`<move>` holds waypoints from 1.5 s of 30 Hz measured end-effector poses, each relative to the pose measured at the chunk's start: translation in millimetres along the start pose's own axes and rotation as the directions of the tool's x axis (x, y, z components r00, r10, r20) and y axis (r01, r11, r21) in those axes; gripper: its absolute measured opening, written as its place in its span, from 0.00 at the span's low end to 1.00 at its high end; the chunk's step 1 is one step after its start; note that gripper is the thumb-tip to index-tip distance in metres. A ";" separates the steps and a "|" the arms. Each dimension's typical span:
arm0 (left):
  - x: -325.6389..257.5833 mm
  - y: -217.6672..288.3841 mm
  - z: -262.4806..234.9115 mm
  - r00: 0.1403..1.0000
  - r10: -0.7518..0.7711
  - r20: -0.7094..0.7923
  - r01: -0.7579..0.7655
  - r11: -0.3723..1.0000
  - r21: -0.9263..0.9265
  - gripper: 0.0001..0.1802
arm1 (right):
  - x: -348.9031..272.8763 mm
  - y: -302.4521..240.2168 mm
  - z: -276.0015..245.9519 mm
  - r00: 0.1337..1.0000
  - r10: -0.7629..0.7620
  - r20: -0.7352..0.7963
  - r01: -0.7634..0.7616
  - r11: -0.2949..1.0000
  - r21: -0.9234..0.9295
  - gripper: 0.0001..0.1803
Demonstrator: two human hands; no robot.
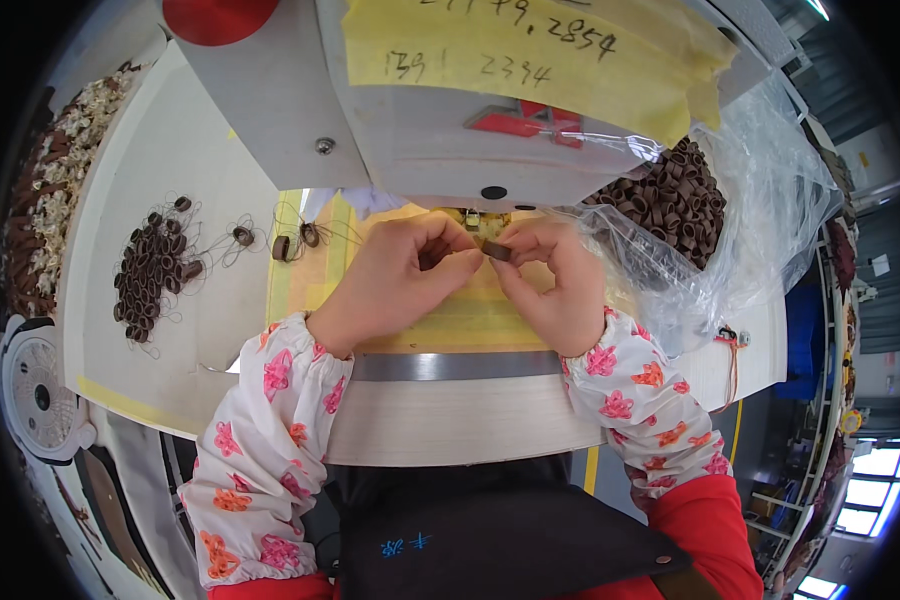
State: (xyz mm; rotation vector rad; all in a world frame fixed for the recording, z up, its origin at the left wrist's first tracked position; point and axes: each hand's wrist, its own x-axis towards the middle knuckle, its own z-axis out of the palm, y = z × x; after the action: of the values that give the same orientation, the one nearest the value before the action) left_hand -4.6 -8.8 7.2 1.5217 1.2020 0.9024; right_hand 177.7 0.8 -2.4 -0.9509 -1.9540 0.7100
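Under the sewing machine head (pixel 450 150), my right hand (pixel 558 285) pinches a small brown loop (pixel 496 250) of strap-like material between thumb and forefinger. My left hand (pixel 395 275) meets it from the left, thumb and forefinger closed at the loop's near end; what they grip, if anything, is hidden. Just behind my fingertips is the metal presser foot (pixel 472 218), partly seen. Left of my left hand lie two brown loops with thread tails, one of them (pixel 281 248) on the yellow-taped work plate (pixel 440 335).
Several threaded brown loops (pixel 155 265) are heaped on the white table (pixel 225 330) at left. At right, a clear plastic bag (pixel 760 220) holds a pile of brown loops (pixel 675 205). A white fan (pixel 42 395) stands beyond the table's left edge. Yellow paper (pixel 530 50) hangs on the machine.
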 end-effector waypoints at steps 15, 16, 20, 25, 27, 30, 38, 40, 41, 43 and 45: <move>-3.6 -7.3 2.9 0.975 0.220 0.045 -0.222 0.919 0.325 0.10 | 1.7 -0.5 9.5 0.930 -0.323 0.174 0.361 0.892 -0.272 0.16; -2.8 -4.2 1.6 0.981 0.186 0.052 -0.192 0.932 0.306 0.10 | 1.4 -0.2 8.6 0.960 -0.228 0.162 0.257 0.948 -0.188 0.15; 3.7 -1.3 -2.7 0.995 0.090 0.046 -0.100 0.943 0.318 0.10 | 5.9 1.9 5.2 0.985 0.087 0.147 -0.104 0.988 0.118 0.12; 3.0 -10.5 -2.0 0.979 0.188 -0.078 -0.140 0.901 0.410 0.11 | 16.1 12.6 7.1 0.941 0.306 0.143 -0.330 0.924 0.194 0.10; 7.5 -12.1 -1.4 0.968 0.235 -0.086 -0.170 0.870 0.463 0.11 | 20.2 8.8 5.5 0.953 0.288 0.089 -0.296 0.952 0.084 0.10; 11.7 -11.0 0.4 0.975 0.174 -0.134 -0.089 0.870 0.485 0.12 | 23.5 7.7 9.3 0.972 0.233 0.034 -0.234 0.972 0.033 0.09; 22.6 -21.5 6.6 0.969 0.061 -0.239 0.071 0.859 0.506 0.17 | 27.2 18.2 5.2 0.995 0.077 -0.056 -0.083 0.990 -0.113 0.06; 22.2 -16.9 7.1 0.964 0.033 -0.264 0.098 0.878 0.468 0.17 | 27.6 18.4 5.6 0.996 0.067 -0.050 -0.072 0.990 -0.118 0.05; 22.5 -15.2 6.9 0.964 0.015 -0.266 0.111 0.885 0.451 0.17 | 28.2 18.2 6.4 0.996 0.075 -0.049 -0.079 0.992 -0.102 0.05; 23.5 -14.3 5.6 0.963 -0.020 -0.269 0.136 0.898 0.418 0.17 | 28.5 19.4 7.7 0.996 0.072 -0.054 -0.077 0.993 -0.094 0.05; 24.7 -16.4 5.5 0.966 -0.019 -0.259 0.128 0.903 0.411 0.18 | 27.9 21.7 8.4 0.997 0.051 -0.065 -0.058 0.992 -0.108 0.04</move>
State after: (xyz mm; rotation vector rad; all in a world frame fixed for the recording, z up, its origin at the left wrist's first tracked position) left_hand 2.2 14.8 -10.3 1.7221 1.7171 0.8333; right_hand 167.9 34.7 -11.0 -1.0842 -1.9349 0.6009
